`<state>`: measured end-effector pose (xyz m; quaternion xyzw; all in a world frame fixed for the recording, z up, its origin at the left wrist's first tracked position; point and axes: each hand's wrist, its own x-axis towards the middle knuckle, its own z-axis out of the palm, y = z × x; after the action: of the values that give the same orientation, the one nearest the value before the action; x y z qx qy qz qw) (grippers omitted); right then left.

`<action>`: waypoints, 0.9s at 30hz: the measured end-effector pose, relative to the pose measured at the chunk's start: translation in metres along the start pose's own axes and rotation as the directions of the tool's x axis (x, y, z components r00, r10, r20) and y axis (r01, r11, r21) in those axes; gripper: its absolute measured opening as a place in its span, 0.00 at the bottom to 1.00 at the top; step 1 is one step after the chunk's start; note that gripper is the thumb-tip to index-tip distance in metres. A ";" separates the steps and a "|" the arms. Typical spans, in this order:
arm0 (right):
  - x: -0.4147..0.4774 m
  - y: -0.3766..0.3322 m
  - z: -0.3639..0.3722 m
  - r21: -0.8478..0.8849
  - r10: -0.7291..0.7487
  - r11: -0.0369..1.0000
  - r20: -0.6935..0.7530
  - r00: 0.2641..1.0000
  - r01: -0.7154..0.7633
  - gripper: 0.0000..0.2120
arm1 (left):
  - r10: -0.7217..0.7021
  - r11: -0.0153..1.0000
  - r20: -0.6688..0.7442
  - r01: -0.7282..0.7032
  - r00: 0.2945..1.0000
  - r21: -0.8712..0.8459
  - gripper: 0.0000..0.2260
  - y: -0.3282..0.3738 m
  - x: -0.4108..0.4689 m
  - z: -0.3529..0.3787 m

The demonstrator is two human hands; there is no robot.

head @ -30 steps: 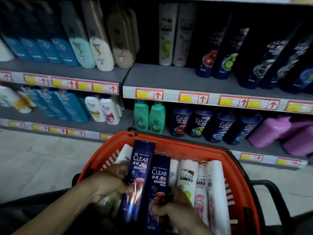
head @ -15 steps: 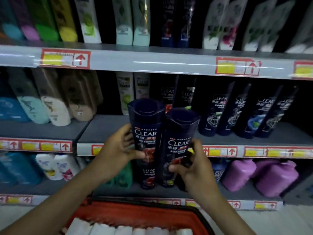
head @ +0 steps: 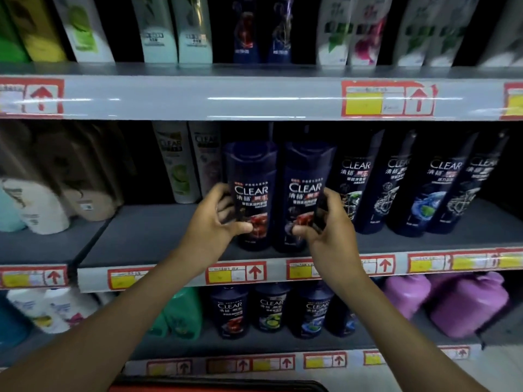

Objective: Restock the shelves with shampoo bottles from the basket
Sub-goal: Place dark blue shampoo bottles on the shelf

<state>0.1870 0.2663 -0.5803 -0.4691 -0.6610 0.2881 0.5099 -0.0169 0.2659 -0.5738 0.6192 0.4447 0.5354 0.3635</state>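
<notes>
At the centre of the frame two dark blue CLEAR shampoo bottles stand upright side by side on the middle shelf (head: 158, 236), near its front edge. The left hand (head: 210, 222) curls round the left bottle (head: 250, 193), thumb across its lower front and fingers behind its side. The right hand (head: 325, 222) grips the right bottle (head: 304, 193) in the same way from the other side. Their bases seem to meet the shelf board, though the dim light makes it hard to be sure that they are fully down.

They sit in a gap between the white CLEAR bottles (head: 177, 165) to the left of centre and the row of black CLEAR bottles (head: 396, 188) running toward the right edge, so the pair looks matched to its product slot. Behind them the shelf is too dark to show whether more of the same kind stand there.

Judging by this, one pair is at the point of being placed, not yet released. What is left is to let go and perhaps nudge the bottles back into line. At the bottom edge only a strip of the orange basket rim (head: 215, 387) shows, with its contents out of sight, so how many bottles remain to be shelved cannot be told from here.
</notes>
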 end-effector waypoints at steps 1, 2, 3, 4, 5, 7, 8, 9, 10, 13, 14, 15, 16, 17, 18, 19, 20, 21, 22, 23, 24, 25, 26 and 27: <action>0.002 0.000 0.002 -0.021 0.004 1.000 0.000 1.000 -0.004 0.31 | -0.012 1.000 0.000 0.012 1.000 -0.015 0.25 -0.002 0.002 0.000; 0.004 -0.001 0.005 -0.035 0.014 0.999 -0.004 1.000 -0.014 0.31 | -0.022 1.000 -0.005 0.022 1.000 -0.021 0.23 -0.004 0.004 0.001; 0.006 -0.001 0.007 -0.043 0.024 0.999 -0.013 1.000 -0.025 0.32 | -0.026 0.999 -0.012 0.026 1.000 -0.020 0.21 -0.004 0.006 0.002; 0.006 -0.002 0.009 -0.054 0.030 0.998 -0.025 0.999 -0.031 0.32 | -0.025 1.000 -0.025 0.025 0.999 0.002 0.20 -0.003 0.006 0.004; 0.006 -0.003 0.011 -0.066 0.030 0.997 -0.036 0.999 -0.033 0.32 | -0.022 0.999 -0.036 0.023 0.999 0.032 0.20 -0.003 0.007 0.005; 0.002 -0.003 0.014 -0.096 0.015 0.995 -0.046 0.999 -0.020 0.33 | -0.028 0.995 -0.056 0.034 0.998 0.096 0.21 -0.006 0.006 0.008; 0.000 -0.002 0.016 -0.114 0.007 0.993 -0.052 0.999 -0.013 0.33 | -0.037 0.991 -0.067 0.046 0.997 0.125 0.23 -0.008 0.005 0.009; -0.004 0.000 0.018 -0.136 0.006 0.991 -0.059 0.998 -0.014 0.35 | -0.041 0.988 -0.079 0.053 0.996 0.147 0.24 -0.011 0.003 0.011; -0.007 0.003 0.020 -0.158 0.011 0.987 -0.062 0.998 -0.021 0.37 | -0.035 0.985 -0.094 0.050 0.995 0.163 0.25 -0.013 0.001 0.013; -0.012 0.010 0.028 -0.197 0.038 0.979 -0.083 0.996 -0.054 0.36 | -0.020 0.980 -0.162 0.051 0.987 0.191 0.25 -0.015 0.000 0.019; -0.012 0.012 0.029 -0.212 0.039 0.975 -0.102 0.994 -0.060 0.35 | -0.021 0.979 -0.173 0.055 0.985 0.197 0.24 -0.016 0.001 0.022; -0.011 0.013 0.030 -0.227 0.040 0.972 -0.121 0.992 -0.067 0.34 | -0.022 0.978 -0.179 0.058 0.984 0.199 0.23 -0.016 0.002 0.024; -0.009 0.014 0.031 -0.239 0.045 0.968 -0.139 0.989 -0.077 0.33 | -0.022 0.978 -0.184 0.059 0.983 0.198 0.22 -0.017 0.004 0.026; -0.007 0.015 0.031 -0.248 0.053 0.965 -0.153 0.987 -0.090 0.33 | -0.021 0.980 -0.186 0.057 0.982 0.192 0.22 -0.018 0.005 0.028; -0.005 0.015 0.032 -0.254 0.065 0.962 -0.160 0.985 -0.105 0.32 | -0.019 0.981 -0.187 0.054 0.982 0.187 0.21 -0.019 0.006 0.029; -0.003 0.015 0.032 -0.260 0.076 0.959 -0.164 0.984 -0.117 0.32 | -0.017 0.982 -0.186 0.052 0.982 0.184 0.22 -0.020 0.007 0.031; -0.002 0.015 0.032 -0.267 0.081 0.956 -0.167 0.983 -0.124 0.33 | -0.015 0.981 -0.189 0.051 0.982 0.187 0.22 -0.020 0.007 0.032; -0.001 0.015 0.033 -0.273 0.080 0.954 -0.170 0.982 -0.125 0.33 | -0.010 0.981 -0.194 0.047 0.981 0.189 0.22 -0.021 0.008 0.033; 0.000 0.015 0.033 -0.276 0.077 0.953 -0.173 0.982 -0.124 0.33 | 0.000 0.980 -0.200 0.039 0.980 0.193 0.22 -0.023 0.009 0.034; 0.001 0.016 0.034 -0.276 0.075 0.953 -0.176 0.981 -0.123 0.33 | 0.011 0.979 -0.204 0.030 0.979 0.199 0.21 -0.025 0.010 0.034; 0.003 0.017 0.035 -0.276 0.076 0.953 -0.180 0.981 -0.125 0.33 | 0.021 0.978 -0.209 0.023 0.978 0.205 0.21 -0.026 0.011 0.035; 0.004 0.018 0.036 -0.276 0.082 0.952 -0.185 0.979 -0.132 0.34 | 0.025 0.978 -0.213 0.020 0.977 0.209 0.21 -0.028 0.012 0.036; 0.005 0.019 0.037 -0.274 0.093 0.951 -0.191 0.977 -0.144 0.34 | 0.027 0.977 -0.216 0.019 0.976 0.212 0.21 -0.030 0.014 0.036; 0.006 0.019 0.037 -0.272 0.101 0.950 -0.195 0.976 -0.153 0.34 | 0.030 0.976 -0.217 0.018 0.976 0.215 0.21 -0.030 0.015 0.036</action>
<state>0.1580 0.2832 -0.6059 -0.6033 -0.6154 0.1790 0.4746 0.0146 0.2913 -0.6028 0.5937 0.5357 0.5498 0.2413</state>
